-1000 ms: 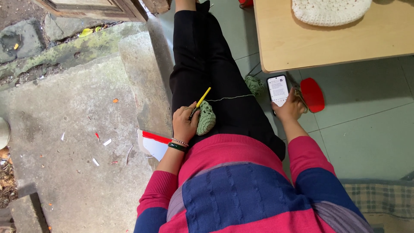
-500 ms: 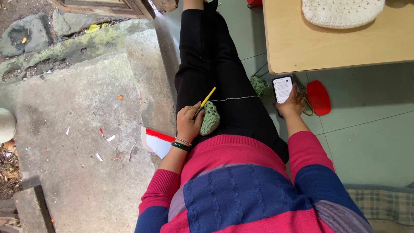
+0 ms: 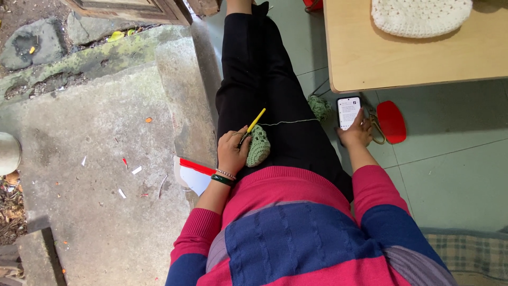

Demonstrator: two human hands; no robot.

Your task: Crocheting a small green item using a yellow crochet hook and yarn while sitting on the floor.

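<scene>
On the person's lap, against the black trousers, a small green crochet piece (image 3: 259,148) is lying just beside the left hand (image 3: 232,153), touching its fingers. That hand is closing around a yellow crochet hook (image 3: 255,122), whose long axis is slanting up and to the right, away from the body and along the thigh. A thin strand of green yarn (image 3: 288,123) is running from the piece straight across the leg to the right, toward a small green yarn ball (image 3: 319,107) sitting on the floor just beside the knee. The right hand (image 3: 357,132) is reaching well apart from the work, out over the tiled floor, with its fingers wrapping round a smartphone (image 3: 348,112) held screen up. So the left hand is by far the nearer to the crochet. Just past the phone a red oval object (image 3: 391,122) is lying on the tiles, and above it a wooden worktop (image 3: 370,58) is carrying a white crocheted piece (image 3: 420,16).
</scene>
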